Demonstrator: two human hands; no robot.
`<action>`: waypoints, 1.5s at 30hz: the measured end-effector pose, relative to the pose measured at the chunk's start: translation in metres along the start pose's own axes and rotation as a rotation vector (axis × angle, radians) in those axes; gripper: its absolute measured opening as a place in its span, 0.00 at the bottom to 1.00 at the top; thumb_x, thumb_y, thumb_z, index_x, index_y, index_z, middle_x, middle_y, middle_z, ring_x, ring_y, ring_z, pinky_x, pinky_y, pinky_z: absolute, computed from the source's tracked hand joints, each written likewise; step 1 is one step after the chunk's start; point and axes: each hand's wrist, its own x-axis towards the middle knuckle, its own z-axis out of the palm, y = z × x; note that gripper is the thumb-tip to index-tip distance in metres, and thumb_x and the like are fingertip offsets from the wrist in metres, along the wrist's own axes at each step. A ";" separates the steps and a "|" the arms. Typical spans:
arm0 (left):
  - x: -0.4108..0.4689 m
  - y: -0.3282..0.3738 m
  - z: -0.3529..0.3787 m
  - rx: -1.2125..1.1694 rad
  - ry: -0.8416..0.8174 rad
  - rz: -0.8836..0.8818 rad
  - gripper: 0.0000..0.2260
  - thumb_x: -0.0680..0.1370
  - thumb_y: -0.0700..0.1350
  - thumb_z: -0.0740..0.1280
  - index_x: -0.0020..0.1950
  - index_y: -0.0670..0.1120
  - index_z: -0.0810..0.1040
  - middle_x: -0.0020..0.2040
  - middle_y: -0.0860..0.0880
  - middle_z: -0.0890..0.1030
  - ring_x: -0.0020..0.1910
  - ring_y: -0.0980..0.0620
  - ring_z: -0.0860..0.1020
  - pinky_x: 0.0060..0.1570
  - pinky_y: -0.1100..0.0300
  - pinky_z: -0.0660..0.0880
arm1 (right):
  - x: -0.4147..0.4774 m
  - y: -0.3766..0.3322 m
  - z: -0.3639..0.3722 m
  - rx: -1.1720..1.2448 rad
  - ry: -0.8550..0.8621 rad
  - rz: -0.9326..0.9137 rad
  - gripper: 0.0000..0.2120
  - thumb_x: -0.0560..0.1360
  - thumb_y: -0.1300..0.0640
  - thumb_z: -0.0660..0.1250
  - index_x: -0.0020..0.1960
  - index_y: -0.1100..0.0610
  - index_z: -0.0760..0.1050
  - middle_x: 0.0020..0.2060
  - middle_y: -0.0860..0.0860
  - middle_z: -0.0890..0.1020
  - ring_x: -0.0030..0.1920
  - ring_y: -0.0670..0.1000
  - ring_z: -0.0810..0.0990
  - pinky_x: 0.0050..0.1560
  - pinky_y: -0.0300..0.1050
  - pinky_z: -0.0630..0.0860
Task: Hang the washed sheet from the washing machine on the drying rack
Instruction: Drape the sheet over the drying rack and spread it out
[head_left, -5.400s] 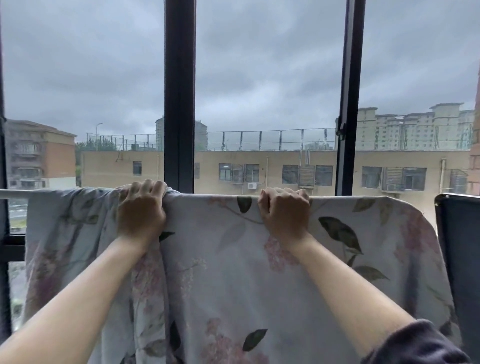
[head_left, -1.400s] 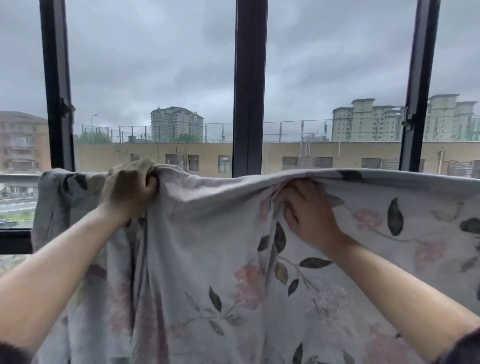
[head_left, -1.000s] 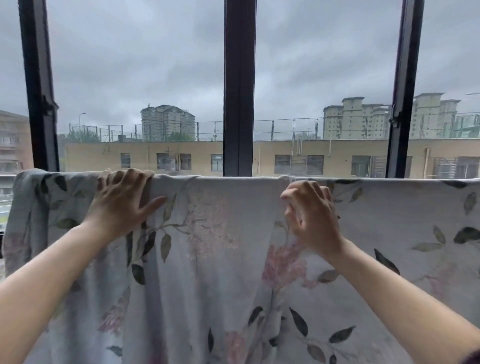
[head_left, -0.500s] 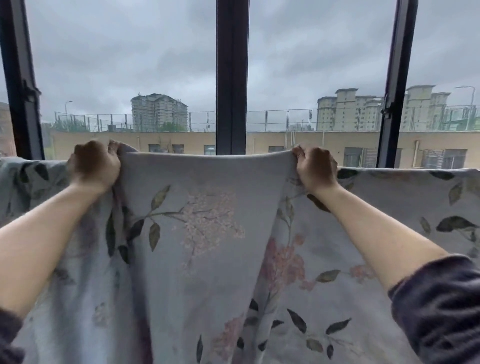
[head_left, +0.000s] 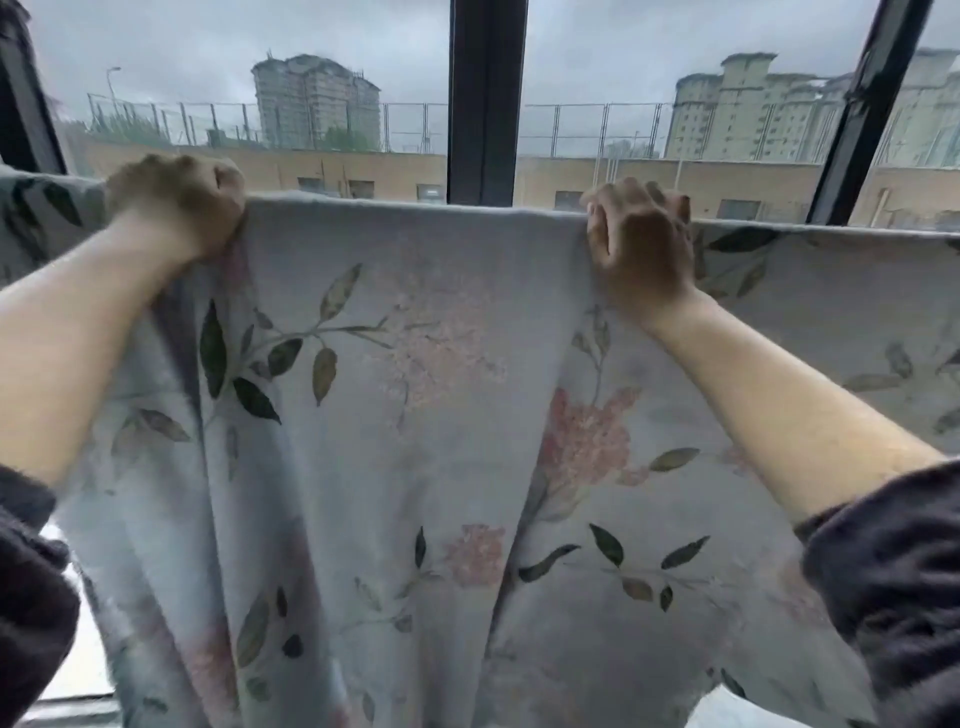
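A pale grey-blue sheet (head_left: 415, 415) printed with pink blossoms and dark leaves hangs in front of me, filling most of the view. Its top edge runs straight across at about window-sill height. My left hand (head_left: 179, 200) is a closed fist gripping that top edge at the left. My right hand (head_left: 641, 239) grips the same edge at the right, fingers curled over the fold. The stretch of cloth between the two hands is taut. The bar of the drying rack is hidden under the sheet.
Directly behind the sheet stands a large window with a dark central post (head_left: 485, 98) and a slanted frame bar (head_left: 872, 104) at the right. Beyond the glass are a tan building and tower blocks. My dark sleeves (head_left: 893, 582) show at both lower corners.
Both hands went from resting open on the sheet to gripping its top edge and lifting it. They have since spread a little wider, and the cloth between them is pulled flat.
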 end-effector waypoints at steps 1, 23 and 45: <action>-0.004 -0.001 0.003 0.002 0.013 0.014 0.23 0.81 0.48 0.49 0.57 0.31 0.74 0.55 0.25 0.74 0.56 0.29 0.74 0.56 0.45 0.69 | -0.009 -0.011 0.006 0.023 -0.012 -0.061 0.15 0.79 0.54 0.52 0.58 0.58 0.74 0.56 0.56 0.77 0.56 0.57 0.73 0.59 0.49 0.59; -0.035 -0.029 0.002 -0.186 0.154 0.294 0.19 0.78 0.47 0.51 0.61 0.43 0.76 0.58 0.40 0.79 0.56 0.39 0.75 0.58 0.50 0.67 | -0.007 -0.104 0.050 -0.054 0.118 -0.057 0.16 0.77 0.47 0.54 0.53 0.58 0.72 0.48 0.56 0.76 0.51 0.59 0.73 0.63 0.60 0.60; -0.075 -0.234 0.020 -0.971 -0.217 -0.259 0.15 0.79 0.45 0.64 0.31 0.46 0.74 0.28 0.50 0.72 0.32 0.49 0.71 0.31 0.58 0.66 | 0.031 -0.326 0.064 0.324 -0.037 -0.242 0.20 0.76 0.49 0.52 0.62 0.54 0.72 0.55 0.53 0.79 0.55 0.56 0.76 0.59 0.53 0.64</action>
